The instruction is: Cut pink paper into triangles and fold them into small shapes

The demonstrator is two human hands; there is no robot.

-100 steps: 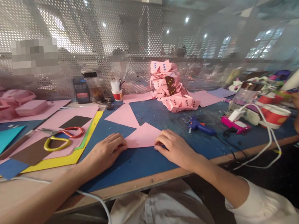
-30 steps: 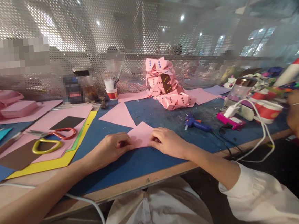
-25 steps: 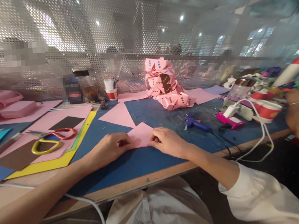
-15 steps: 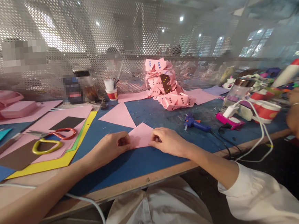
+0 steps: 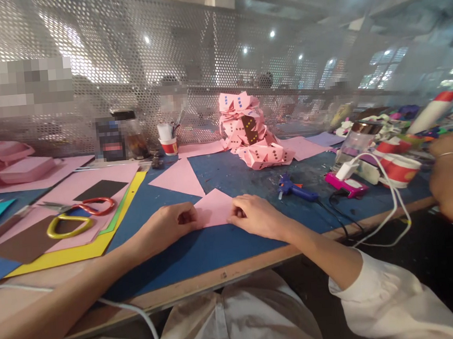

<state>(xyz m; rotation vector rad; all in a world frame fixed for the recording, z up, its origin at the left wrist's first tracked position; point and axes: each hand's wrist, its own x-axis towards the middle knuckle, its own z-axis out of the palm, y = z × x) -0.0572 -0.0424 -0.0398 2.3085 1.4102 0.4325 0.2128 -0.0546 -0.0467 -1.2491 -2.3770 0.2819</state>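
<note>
A small piece of pink paper (image 5: 215, 208) with a peaked top lies on the blue table mat between my hands. My left hand (image 5: 174, 219) is closed, pinching its left edge. On the opposite edge, my right hand (image 5: 253, 214) pinches the paper too, fingers curled. Just behind it rests a pink paper triangle (image 5: 180, 178), its tip close to the held piece. Farther back stands a pile of folded pink paper shapes (image 5: 242, 129) printed with small coloured squares.
Scissors (image 5: 69, 223) with red and yellow handles lie on stacked coloured paper (image 5: 95, 249) at left. To the right are a blue glue gun (image 5: 296, 189), a pink charger (image 5: 347, 183) with a white cable, and a paper cup (image 5: 402, 168). Another person's arm (image 5: 452, 178) rests at far right.
The camera view has shifted slightly. Both hands keep their pinch on the pink paper, with almost no movement. The other person's arm at right shows a little more.
</note>
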